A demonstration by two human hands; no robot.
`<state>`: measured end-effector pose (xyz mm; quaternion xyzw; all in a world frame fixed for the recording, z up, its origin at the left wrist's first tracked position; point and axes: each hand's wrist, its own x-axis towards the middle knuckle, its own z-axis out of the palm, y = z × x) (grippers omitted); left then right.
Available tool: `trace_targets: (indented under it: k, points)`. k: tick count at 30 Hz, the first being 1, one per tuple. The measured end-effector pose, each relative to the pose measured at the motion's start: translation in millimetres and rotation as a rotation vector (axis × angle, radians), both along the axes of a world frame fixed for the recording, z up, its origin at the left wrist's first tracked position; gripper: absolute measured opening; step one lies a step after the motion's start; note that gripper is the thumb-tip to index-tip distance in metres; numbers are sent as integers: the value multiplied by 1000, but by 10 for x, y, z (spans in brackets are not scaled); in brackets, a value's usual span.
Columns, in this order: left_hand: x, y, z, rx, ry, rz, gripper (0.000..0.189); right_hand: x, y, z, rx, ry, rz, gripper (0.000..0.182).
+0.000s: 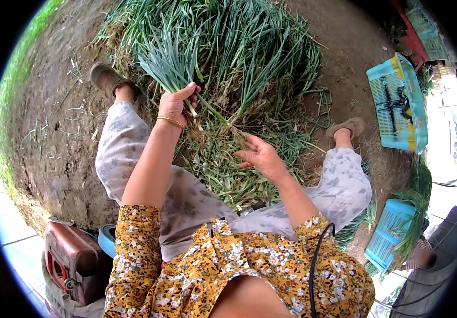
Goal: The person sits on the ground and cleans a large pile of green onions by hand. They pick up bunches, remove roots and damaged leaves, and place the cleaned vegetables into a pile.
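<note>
My left hand (175, 104) grips a small bunch of green onions (163, 65), leaves pointing up and away, pale root ends showing below the fist. My right hand (262, 159) has its fingers apart, with the fingertips beside the stringy roots of a forked green onion plant (242, 109); whether they touch is hard to tell. That plant leans against a large heap of green onions (260, 47) with dry, soil-coloured roots. Loose peeled leaves and trimmings (232, 179) cover the ground between my legs, beneath both hands.
To the right stands a turquoise plastic crate (383, 85) with yellow patches. A blue crate (391, 226) is lower right, onion leaves lying over its edge, with a partly visible person (423, 256) beside it. Behind my left side is a red metal can (79, 242). My shoes (107, 79) flank the heap.
</note>
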<state>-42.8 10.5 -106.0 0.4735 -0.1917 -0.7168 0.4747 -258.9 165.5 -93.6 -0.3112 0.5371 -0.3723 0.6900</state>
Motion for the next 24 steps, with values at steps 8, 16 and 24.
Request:
trace_targets:
  k: [8,16,24]
  points:
    - [-118,143,35,73,9,-175,13,430,-333,9,-180,230,-3,19]
    - [-58,60,-13,146,78,-100,13,159,56,-298,70,-127,-412,26]
    - [-171,193,-19,112,-10,-116,23,425,-249,-155,83,-456,-326,33]
